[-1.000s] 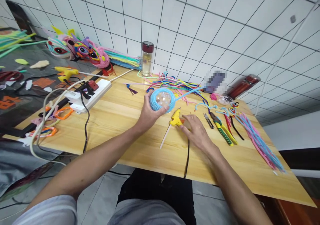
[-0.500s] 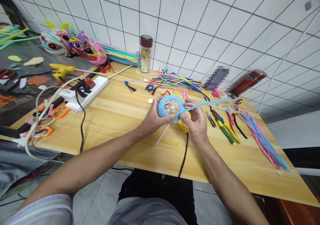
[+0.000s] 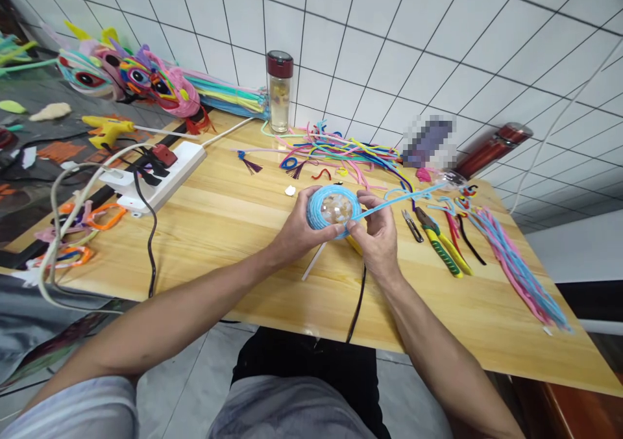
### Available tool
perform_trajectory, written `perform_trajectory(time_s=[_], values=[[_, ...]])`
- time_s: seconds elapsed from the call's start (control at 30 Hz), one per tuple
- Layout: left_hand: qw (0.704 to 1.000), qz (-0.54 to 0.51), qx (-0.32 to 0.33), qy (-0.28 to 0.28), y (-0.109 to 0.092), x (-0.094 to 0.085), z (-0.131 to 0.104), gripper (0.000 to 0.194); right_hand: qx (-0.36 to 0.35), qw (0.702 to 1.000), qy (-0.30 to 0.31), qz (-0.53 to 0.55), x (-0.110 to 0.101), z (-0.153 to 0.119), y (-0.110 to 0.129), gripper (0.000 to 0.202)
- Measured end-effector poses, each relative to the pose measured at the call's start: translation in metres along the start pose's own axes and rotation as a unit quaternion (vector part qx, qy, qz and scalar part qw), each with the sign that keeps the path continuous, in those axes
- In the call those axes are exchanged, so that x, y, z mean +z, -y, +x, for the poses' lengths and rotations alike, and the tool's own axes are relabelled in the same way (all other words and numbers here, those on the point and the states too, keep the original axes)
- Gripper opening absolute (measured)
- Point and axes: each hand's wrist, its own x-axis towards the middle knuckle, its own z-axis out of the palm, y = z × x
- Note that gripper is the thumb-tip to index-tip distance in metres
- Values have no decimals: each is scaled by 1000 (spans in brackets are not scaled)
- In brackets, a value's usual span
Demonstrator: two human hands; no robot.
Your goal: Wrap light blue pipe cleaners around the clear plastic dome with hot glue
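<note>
A clear round dome sits inside coils of blue fuzzy stem, held up above the table. My left hand is closed around the left side of this coiled piece, thumb along its lower edge. My right hand pinches the blue strand where it meets the coil's right edge; the strand's loose part stretches off to the upper right. Beneath the piece, a yellow tool with a black cord is mostly hidden, and a white stick pokes out at the lower left.
Pliers and small snips lie right of my hands, near pink and blue stems. Behind are a glass bottle and mixed stems. At left stand a power strip, yellow glue gun and colourful heads.
The view has shifted slightly. Both hands keep their hold on the coiled piece, which is tilted a little differently and covers more of the yellow tool.
</note>
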Motion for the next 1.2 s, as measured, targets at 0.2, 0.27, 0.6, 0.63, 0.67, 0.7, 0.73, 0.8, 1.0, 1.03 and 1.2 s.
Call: perform_trajectory(time_s=[0.2,0.27,0.6,0.63,0.67,0.7,0.73,0.8,1.0,1.03,1.2], values=[[1000,14,-7,-6,1,1,-2,88,24,1000,-13,16,5,-3,3,44],[1000,11,-15,-8,-1,1,-2,89,22,999,-21,39,6,-3,3,43],[996,-56,-70,0,-6,2,-1,90,73,992,-15,102,1,-2,-4,44],[995,-63,-73,1,-6,2,-1,90,78,991,-13,108,-1,-1,-4,43],[995,-70,-75,1,-5,2,0,90,80,991,-14,111,-2,-1,-4,42],[994,-75,-77,2,-5,2,1,90,77,991,-18,109,-4,-1,-4,40],[994,-80,-80,3,-5,2,1,91,74,992,-23,104,-5,-1,-4,39],[992,-85,-89,3,-5,2,2,91,69,993,-26,90,-7,-1,-2,36],[990,-85,-113,23,-7,0,2,89,61,996,-7,62,-6,-1,2,39],[990,-84,-114,25,-7,0,2,89,56,997,-8,59,-6,-1,2,39],[990,-74,-116,29,-7,-1,2,89,60,997,-13,48,-4,-2,-1,40]])
